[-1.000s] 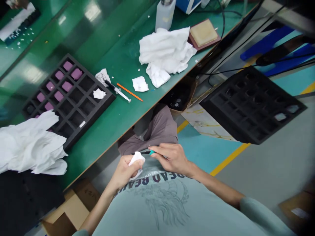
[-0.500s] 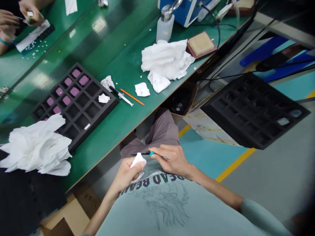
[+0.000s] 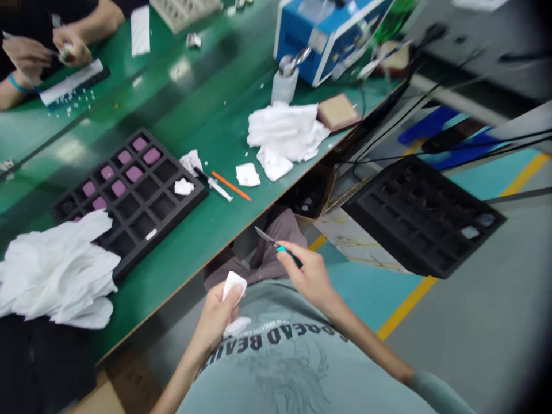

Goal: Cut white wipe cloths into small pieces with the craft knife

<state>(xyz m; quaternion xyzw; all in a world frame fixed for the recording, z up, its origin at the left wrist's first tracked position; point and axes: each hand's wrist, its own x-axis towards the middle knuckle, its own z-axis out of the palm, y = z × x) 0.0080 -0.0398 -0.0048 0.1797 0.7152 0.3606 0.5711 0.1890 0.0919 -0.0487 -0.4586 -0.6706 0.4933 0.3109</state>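
My left hand [image 3: 219, 310] is closed round a folded white wipe [image 3: 234, 284], its thumb pressed on top; part of the wipe hangs below the fingers. Whether anything is inside the wipe, I cannot tell. My right hand [image 3: 308, 273] grips a small knife [image 3: 266, 236] by its teal and black handle. The slim grey blade points up and left, apart from the wipe. Both hands are above my lap, in front of the table edge.
On the green table [image 3: 224, 144] are a black compartment tray [image 3: 133, 204] with purple pieces, crumpled white cloths [image 3: 282, 135], a syringe [image 3: 218, 187] and an orange stick [image 3: 232, 185]. Another black tray [image 3: 425, 215] stands at right. A co-worker's hands [image 3: 71, 46] are at upper left.
My right hand has moved away from the wipe, lifting the knife and tilting its tip upward. My left hand still holds the wipe. The camera view has shifted slightly.
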